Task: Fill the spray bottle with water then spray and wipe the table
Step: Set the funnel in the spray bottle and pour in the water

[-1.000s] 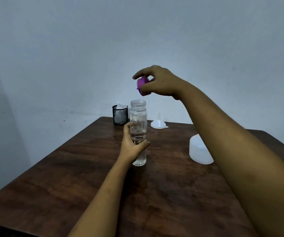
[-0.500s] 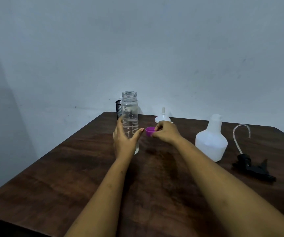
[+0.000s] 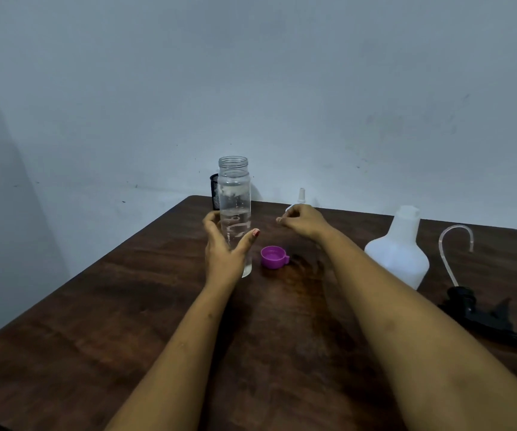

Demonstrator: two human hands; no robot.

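Observation:
My left hand grips the lower half of a clear, uncapped water bottle that stands upright on the brown table, partly filled. Its purple cap lies open side up on the table just right of the bottle. My right hand hovers behind the cap with curled fingers, right in front of the white funnel, hiding the funnel's base; whether it holds the funnel is unclear. The white spray bottle stands open to the right. Its black trigger head with curved tube lies beside it.
A black mesh cup stands at the table's far edge, mostly hidden behind the water bottle. A pale wall rises close behind the table. The table's left edge runs diagonally toward me.
My right hand lowered the purple cap from above the bottle, set it on the table and let go, then moved back toward the funnel. My left hand stayed on the bottle.

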